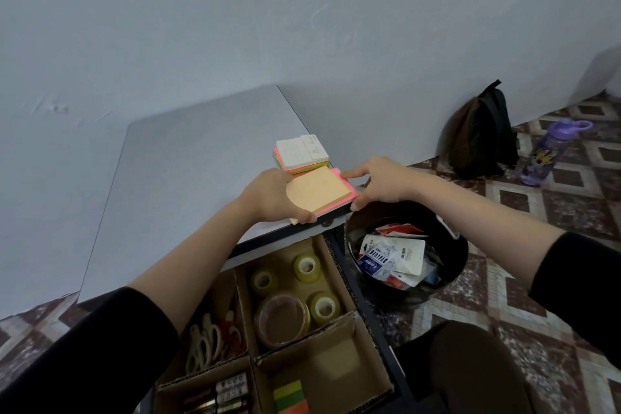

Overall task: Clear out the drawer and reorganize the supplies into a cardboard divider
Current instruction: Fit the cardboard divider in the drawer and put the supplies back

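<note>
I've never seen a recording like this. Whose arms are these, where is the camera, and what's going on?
No machine here: a person wears a camera on the head, looking down at their own arms. The left hand grips a pad of sticky notes at the corner of the table; the right hand pinches its edge. Another stack of notes lies behind. Below, a drawer holds a cardboard divider with tape rolls, scissors and batteries. A black bin stands beside it on the floor.
</note>
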{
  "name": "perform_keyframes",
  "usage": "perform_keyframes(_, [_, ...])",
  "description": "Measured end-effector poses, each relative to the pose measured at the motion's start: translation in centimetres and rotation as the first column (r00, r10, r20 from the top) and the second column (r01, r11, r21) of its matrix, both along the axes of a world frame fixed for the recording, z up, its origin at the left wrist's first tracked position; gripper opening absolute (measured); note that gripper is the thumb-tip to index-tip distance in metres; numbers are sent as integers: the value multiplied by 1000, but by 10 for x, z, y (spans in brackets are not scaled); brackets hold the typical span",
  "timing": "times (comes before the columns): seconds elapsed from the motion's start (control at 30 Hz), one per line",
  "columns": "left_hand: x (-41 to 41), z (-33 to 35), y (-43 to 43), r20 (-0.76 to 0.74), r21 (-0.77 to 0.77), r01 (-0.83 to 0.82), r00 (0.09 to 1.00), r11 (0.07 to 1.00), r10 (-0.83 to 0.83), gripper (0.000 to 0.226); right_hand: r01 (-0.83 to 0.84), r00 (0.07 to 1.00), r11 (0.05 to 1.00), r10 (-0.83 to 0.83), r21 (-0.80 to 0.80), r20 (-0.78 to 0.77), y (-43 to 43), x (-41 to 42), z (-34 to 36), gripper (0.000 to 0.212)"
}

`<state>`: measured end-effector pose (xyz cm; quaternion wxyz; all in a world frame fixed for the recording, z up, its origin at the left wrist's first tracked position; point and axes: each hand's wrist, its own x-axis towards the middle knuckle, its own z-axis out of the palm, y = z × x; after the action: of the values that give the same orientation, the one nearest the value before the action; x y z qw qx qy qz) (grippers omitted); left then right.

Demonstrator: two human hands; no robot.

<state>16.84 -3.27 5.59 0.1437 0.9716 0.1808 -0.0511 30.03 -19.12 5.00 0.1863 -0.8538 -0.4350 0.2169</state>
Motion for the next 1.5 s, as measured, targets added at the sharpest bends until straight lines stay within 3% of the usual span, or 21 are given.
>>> perform_keyframes(0.23, [7,1,-7,-37,48,5,999,999,-3,54,-20,1000,1000,20,12,3,-1,1,1,83])
perform_keyframes(0.37, [4,3,-4,-55,59,-15,998,998,18,61,-58,996,998,60,-34,64,4,0,5,93])
perform_keyframes(0.57, [-17,3,6,-63,75,-85,994,994,90,64,-146,950,980,177,-136,259,20,-11,8,93])
perform_keyframes(0.83, [-25,0,5,-29,51,-75,997,996,76,64,-240,878,951,299,-197,373,29,-15,6,89])
perform_keyframes(1.03, [-25,1,9,14,22,-81,997,997,80,63,-220,855,948,301,-229,422,24,-11,2,80])
perform_keyframes(1.23, [-27,0,14,32,11,-71,997,997,70,63,-192,883,960,259,-204,391,16,-7,6,73])
perform_keyframes(1.5, [-31,6,19,55,35,-63,997,997,61,56,-231,940,969,244,-81,237,28,-13,5,94])
